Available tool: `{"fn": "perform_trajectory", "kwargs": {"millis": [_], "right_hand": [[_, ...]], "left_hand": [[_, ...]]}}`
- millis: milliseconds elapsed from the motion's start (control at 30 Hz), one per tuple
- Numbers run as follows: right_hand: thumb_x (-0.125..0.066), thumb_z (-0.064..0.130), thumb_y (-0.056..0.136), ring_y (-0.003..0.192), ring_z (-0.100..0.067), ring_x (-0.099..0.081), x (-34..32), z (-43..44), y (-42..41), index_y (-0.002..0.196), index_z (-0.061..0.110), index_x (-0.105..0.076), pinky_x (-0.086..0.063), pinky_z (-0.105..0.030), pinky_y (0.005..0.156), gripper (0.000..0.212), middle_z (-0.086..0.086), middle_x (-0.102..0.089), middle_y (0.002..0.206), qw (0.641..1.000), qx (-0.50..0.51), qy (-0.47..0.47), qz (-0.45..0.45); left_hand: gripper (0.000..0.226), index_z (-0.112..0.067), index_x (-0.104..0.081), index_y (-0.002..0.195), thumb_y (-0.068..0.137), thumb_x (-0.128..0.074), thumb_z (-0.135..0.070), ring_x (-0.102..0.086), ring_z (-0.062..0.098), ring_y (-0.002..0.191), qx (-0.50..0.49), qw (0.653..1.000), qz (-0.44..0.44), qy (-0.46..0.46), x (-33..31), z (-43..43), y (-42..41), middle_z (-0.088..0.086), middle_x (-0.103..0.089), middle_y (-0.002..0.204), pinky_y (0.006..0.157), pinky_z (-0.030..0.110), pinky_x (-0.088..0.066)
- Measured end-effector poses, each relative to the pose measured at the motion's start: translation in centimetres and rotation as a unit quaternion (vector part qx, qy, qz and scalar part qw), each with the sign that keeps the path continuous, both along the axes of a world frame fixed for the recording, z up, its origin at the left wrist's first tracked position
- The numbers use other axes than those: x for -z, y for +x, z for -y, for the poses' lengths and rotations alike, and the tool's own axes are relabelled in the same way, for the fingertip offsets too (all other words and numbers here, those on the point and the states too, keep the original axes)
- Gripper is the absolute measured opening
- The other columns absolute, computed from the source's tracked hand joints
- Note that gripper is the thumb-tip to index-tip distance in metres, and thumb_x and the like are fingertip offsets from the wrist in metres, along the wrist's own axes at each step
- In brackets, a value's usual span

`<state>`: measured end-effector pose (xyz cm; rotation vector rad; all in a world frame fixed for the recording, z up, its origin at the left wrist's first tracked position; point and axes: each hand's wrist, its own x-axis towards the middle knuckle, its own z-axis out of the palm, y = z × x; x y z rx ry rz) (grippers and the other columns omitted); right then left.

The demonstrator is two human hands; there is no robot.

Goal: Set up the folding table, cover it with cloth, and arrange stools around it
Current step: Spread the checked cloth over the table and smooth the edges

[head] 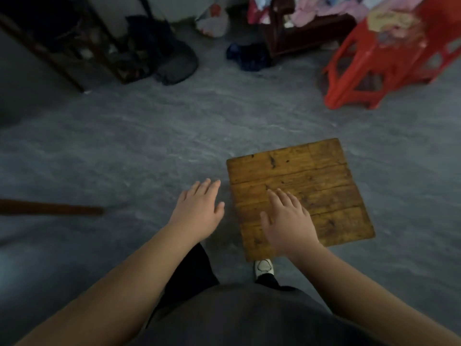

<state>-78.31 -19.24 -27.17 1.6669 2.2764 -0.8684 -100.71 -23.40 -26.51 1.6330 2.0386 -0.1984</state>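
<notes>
A square wooden stool [311, 176] with a worn plank top stands on the grey floor just in front of my feet. My right hand [289, 221] hovers over its near left part, palm down, fingers spread, holding nothing. My left hand [199, 208] is open above the bare floor just left of the stool's edge, apart from it. A red plastic stool [374, 63] stands at the far right with pink clothes piled on it. No folding table or cloth is in view.
A dark wooden rack [74, 46] stands at the far left, with dark bags [174, 63] beside it. Dark furniture with clothes [299, 28] sits at the back. A brown wooden bar [50, 209] juts in from the left edge. My white shoe [264, 267] shows under the stool's near corner.
</notes>
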Motion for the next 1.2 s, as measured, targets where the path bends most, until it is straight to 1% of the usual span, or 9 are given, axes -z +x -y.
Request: {"fn": "perform_trajectory", "kwargs": {"millis": [100, 200, 400, 533, 700, 833, 1000, 1067, 1200], "right_hand": [[-0.036, 0.051, 0.101, 0.154, -0.022, -0.009, 0.8, -1.3, -2.2, 0.159, 0.029, -0.017, -0.018, -0.048, 0.124, 0.065, 0.002, -0.019, 0.167, 0.996, 0.084, 0.000, 0.008], [-0.037, 0.051, 0.100, 0.154, -0.023, -0.012, 1.1, -1.3, -5.5, 0.158, 0.029, -0.020, -0.019, -0.047, 0.123, 0.064, 0.001, -0.021, 0.166, 0.980, 0.196, 0.010, 0.017], [-0.039, 0.050, 0.099, 0.153, -0.024, -0.018, 0.2, 0.8, -9.9, 0.158, 0.028, -0.023, -0.023, -0.046, 0.122, 0.065, 0.000, -0.025, 0.165, 0.919, 0.393, 0.000, 0.036], [-0.039, 0.048, 0.099, 0.151, -0.025, -0.021, 0.7, 3.5, -11.8, 0.158, 0.024, -0.026, -0.024, -0.046, 0.121, 0.065, -0.003, -0.027, 0.164, 0.874, 0.484, -0.004, 0.045], [-0.040, 0.045, 0.100, 0.151, -0.025, -0.021, 3.8, 6.2, -13.0, 0.158, 0.022, -0.025, -0.025, -0.045, 0.121, 0.065, -0.004, -0.029, 0.163, 0.826, 0.563, -0.024, 0.031], [-0.040, 0.044, 0.101, 0.151, -0.024, -0.021, 8.7, 6.9, -13.7, 0.159, 0.022, -0.024, -0.025, -0.045, 0.121, 0.064, -0.004, -0.028, 0.163, 0.797, 0.603, -0.036, 0.015], [-0.039, 0.042, 0.101, 0.151, -0.025, -0.021, 18.0, 6.8, -15.1, 0.159, 0.021, -0.024, -0.023, -0.045, 0.122, 0.063, -0.005, -0.027, 0.164, 0.765, 0.639, -0.076, 0.017], [-0.038, 0.042, 0.101, 0.151, -0.025, -0.020, 22.5, 6.1, -15.5, 0.159, 0.021, -0.022, -0.023, -0.045, 0.122, 0.063, -0.005, -0.026, 0.164, 0.758, 0.646, -0.093, 0.023], [-0.041, 0.042, 0.101, 0.153, -0.027, -0.012, 31.6, 5.2, -16.4, 0.160, 0.024, -0.016, -0.018, -0.050, 0.123, 0.067, -0.006, -0.015, 0.167, 0.761, 0.636, -0.122, 0.047]], "left_hand": [[0.063, -0.025, -0.014, 0.158, 0.102, -0.035, -0.047, -0.015, 0.025, 0.152, 0.090, 0.996, 0.005, -0.004, 0.8, -5.1, -2.5, 0.003, -0.016, 0.165, 0.122, 0.046, -0.018], [0.064, -0.025, -0.013, 0.158, 0.102, -0.035, -0.046, -0.014, 0.025, 0.152, 0.199, 0.979, 0.008, -0.032, 1.6, -10.3, -5.2, 0.002, -0.016, 0.166, 0.122, 0.045, -0.017], [0.064, -0.023, -0.018, 0.157, 0.101, -0.039, -0.045, -0.020, 0.028, 0.150, 0.417, 0.908, 0.003, -0.049, 1.8, -16.2, -6.6, 0.006, -0.022, 0.164, 0.121, 0.047, -0.020], [0.064, -0.022, -0.022, 0.157, 0.100, -0.042, -0.044, -0.025, 0.028, 0.148, 0.500, 0.865, 0.010, -0.046, 3.1, -17.1, -5.6, 0.007, -0.027, 0.162, 0.119, 0.048, -0.024], [0.065, -0.021, -0.023, 0.157, 0.099, -0.042, -0.044, -0.026, 0.028, 0.148, 0.542, 0.838, 0.004, -0.066, 6.4, -16.6, -4.5, 0.006, -0.028, 0.162, 0.119, 0.048, -0.024], [0.064, -0.021, -0.022, 0.157, 0.100, -0.042, -0.043, -0.025, 0.028, 0.148, 0.556, 0.829, 0.009, -0.066, 10.6, -17.3, -3.8, 0.006, -0.027, 0.162, 0.120, 0.047, -0.023], [0.066, -0.023, -0.017, 0.158, 0.100, -0.042, -0.044, -0.018, 0.028, 0.150, 0.585, 0.806, 0.003, -0.087, 19.1, -18.8, -3.5, 0.005, -0.021, 0.164, 0.121, 0.049, -0.020], [0.068, -0.026, -0.012, 0.158, 0.100, -0.042, -0.046, -0.013, 0.029, 0.152, 0.609, 0.788, -0.012, -0.091, 23.5, -19.8, -3.2, 0.004, -0.016, 0.166, 0.122, 0.050, -0.016], [0.078, -0.037, 0.003, 0.157, 0.097, -0.046, -0.053, 0.006, 0.030, 0.153, 0.674, 0.731, -0.058, -0.091, 32.3, -22.0, -2.9, 0.002, 0.004, 0.167, 0.121, 0.058, -0.004]]}}
